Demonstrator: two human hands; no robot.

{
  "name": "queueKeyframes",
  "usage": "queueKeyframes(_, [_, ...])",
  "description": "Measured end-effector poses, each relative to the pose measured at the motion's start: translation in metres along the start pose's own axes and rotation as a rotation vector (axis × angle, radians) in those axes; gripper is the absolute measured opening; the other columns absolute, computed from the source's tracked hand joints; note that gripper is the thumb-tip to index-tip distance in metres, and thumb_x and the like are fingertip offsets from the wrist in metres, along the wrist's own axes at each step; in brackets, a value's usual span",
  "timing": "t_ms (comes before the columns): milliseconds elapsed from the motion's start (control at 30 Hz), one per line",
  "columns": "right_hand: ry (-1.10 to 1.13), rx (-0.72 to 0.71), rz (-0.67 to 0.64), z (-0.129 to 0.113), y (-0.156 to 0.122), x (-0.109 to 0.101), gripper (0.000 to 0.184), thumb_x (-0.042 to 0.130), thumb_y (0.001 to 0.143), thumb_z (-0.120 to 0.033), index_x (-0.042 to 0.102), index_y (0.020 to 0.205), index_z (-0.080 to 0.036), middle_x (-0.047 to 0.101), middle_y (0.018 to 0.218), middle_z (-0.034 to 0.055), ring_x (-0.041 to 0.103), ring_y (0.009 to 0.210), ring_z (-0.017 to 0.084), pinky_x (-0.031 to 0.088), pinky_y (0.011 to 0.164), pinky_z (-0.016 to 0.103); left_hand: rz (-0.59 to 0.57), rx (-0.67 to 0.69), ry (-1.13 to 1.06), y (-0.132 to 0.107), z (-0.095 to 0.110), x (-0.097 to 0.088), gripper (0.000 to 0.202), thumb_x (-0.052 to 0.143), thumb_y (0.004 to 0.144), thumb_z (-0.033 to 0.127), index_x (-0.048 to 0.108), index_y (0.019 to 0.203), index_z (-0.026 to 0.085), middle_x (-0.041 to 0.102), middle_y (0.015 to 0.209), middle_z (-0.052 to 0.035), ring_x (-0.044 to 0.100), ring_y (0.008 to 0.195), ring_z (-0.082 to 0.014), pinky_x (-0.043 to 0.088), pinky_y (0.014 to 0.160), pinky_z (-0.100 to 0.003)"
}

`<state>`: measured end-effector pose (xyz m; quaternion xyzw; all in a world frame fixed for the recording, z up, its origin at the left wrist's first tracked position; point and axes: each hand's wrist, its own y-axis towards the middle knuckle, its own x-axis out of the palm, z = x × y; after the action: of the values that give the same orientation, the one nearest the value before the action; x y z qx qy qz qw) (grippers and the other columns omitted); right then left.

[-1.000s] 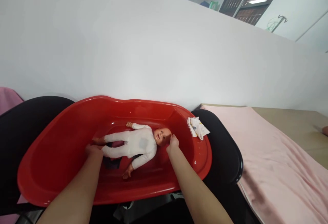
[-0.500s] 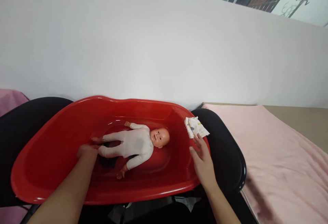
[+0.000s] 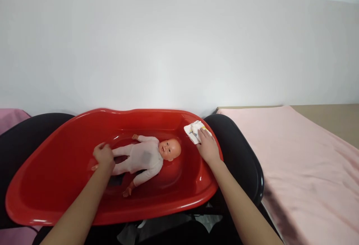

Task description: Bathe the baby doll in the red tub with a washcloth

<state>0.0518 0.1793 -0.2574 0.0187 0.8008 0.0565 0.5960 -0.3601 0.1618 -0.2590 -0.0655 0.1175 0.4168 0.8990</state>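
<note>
A baby doll [image 3: 146, 155] in a white suit lies on its back in the red baby bath [image 3: 33, 194], its head to the right. My left hand [image 3: 103, 153], slightly blurred, is closed at the doll's feet, with the fingers curled over the far foot and hiding it; the near foot shows below. At the right end of the bath, a folded white cloth with a coloured print [image 3: 193, 131] is in my right hand [image 3: 208, 146]. The thumb and fingers of that hand close on its near edge, just inside the rim.
Black stand surfaces [image 3: 235, 155] show at both ends of the bath. A pale pink sheet [image 3: 303, 163] covers a bed on the right. Behind the bath rises a white partition [image 3: 157, 50]. Pink fabric [image 3: 12, 116] shows at the far left.
My right hand has taken hold of the cloth and shifted it left, off the rim's outer edge. My left hand has moved from the doll's near foot to the far one.
</note>
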Motion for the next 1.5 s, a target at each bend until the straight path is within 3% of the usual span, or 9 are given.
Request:
queueKeyframes(67, [-0.003,-0.056,0.015,-0.009,0.015,-0.002,0.056,0.043,0.096,-0.008,0.063,0.148,-0.016,0.054,0.163,0.0148,0.043,0.157,0.027,0.032,0.129,0.044,-0.121,0.068,0.064,-0.010,-0.002,0.021,0.026,0.061,0.099,0.029,0.065,0.121,0.015,0.068,0.127,-0.0101,0.066,0.122,-0.0314,0.052,0.110,-0.052])
queueKeyframes(200, [0.106,-0.177,-0.057,-0.042,0.052,0.003,0.041,0.044,0.099,-0.012,0.073,0.127,-0.015,0.071,0.141,0.0172,0.059,0.140,0.029,0.035,0.126,0.046,-0.661,0.325,0.205,-0.050,-0.008,0.065,0.041,0.067,0.087,0.032,0.064,0.125,0.018,0.069,0.135,-0.0156,0.063,0.132,-0.0367,0.045,0.119,-0.053])
queueKeyframes(400, [0.544,-0.394,-0.376,-0.081,0.082,0.046,0.034,0.048,0.096,-0.012,0.077,0.112,-0.019,0.080,0.123,0.0057,0.072,0.114,0.019,0.052,0.104,0.029,-0.953,0.535,0.274,-0.091,-0.039,0.097,0.061,0.077,0.076,0.025,0.059,0.135,0.022,0.064,0.147,-0.0176,0.055,0.142,-0.0385,0.043,0.122,-0.052])
queueKeyframes(567, [0.592,-0.560,-0.634,-0.081,0.077,0.057,0.032,0.056,0.099,-0.024,0.077,0.123,-0.024,0.078,0.127,0.0026,0.071,0.117,0.021,0.053,0.101,0.029,-0.949,0.529,0.426,-0.087,-0.063,0.100,0.048,0.072,0.084,0.032,0.062,0.131,0.025,0.063,0.144,-0.0160,0.058,0.138,-0.0413,0.048,0.116,-0.054])
queueKeyframes(800, [0.012,-0.191,-0.624,-0.070,0.084,0.034,0.031,0.053,0.103,-0.030,0.081,0.101,-0.016,0.080,0.109,0.0158,0.073,0.093,0.028,0.048,0.079,0.033,-0.979,0.543,0.424,-0.091,-0.076,0.102,0.079,0.071,0.088,0.036,0.041,0.158,0.014,0.043,0.168,-0.0223,0.037,0.158,-0.0391,0.032,0.131,-0.055])
queueKeyframes(1000, [0.287,-0.469,-0.681,-0.080,0.074,0.035,0.029,0.056,0.099,-0.025,0.079,0.116,-0.023,0.080,0.118,0.0052,0.070,0.097,0.021,0.047,0.082,0.027,-1.009,0.637,0.409,-0.088,-0.078,0.098,0.067,0.067,0.091,0.033,0.049,0.152,0.012,0.054,0.158,-0.0205,0.044,0.153,-0.0365,0.032,0.131,-0.054])
queueKeyframes(1167, [0.042,-0.296,-0.670,-0.075,0.079,0.027,0.032,0.054,0.103,-0.035,0.079,0.098,-0.017,0.079,0.099,0.0110,0.065,0.080,0.020,0.041,0.071,0.029,-1.016,0.603,0.470,-0.088,-0.074,0.099,0.073,0.067,0.090,0.038,0.045,0.155,0.012,0.048,0.165,-0.0215,0.042,0.155,-0.0412,0.033,0.131,-0.052])
queueKeyframes(1333, [0.225,-0.411,-0.745,-0.078,0.080,0.027,0.045,0.047,0.108,-0.053,0.077,0.106,-0.020,0.078,0.108,0.0075,0.065,0.088,0.020,0.043,0.076,0.027,-1.038,0.632,0.461,-0.088,-0.066,0.097,0.056,0.058,0.091,0.035,0.051,0.146,0.026,0.061,0.152,-0.0134,0.052,0.147,-0.0379,0.039,0.126,-0.056])
queueKeyframes(1500, [0.082,-0.288,-0.751,-0.070,0.086,0.022,0.045,0.047,0.108,-0.050,0.075,0.100,-0.017,0.078,0.104,0.0109,0.064,0.080,0.019,0.041,0.073,0.029,-1.052,0.597,0.476,-0.086,-0.062,0.096,0.075,0.059,0.089,0.043,0.040,0.156,0.017,0.044,0.168,-0.0206,0.039,0.157,-0.0407,0.032,0.131,-0.057])
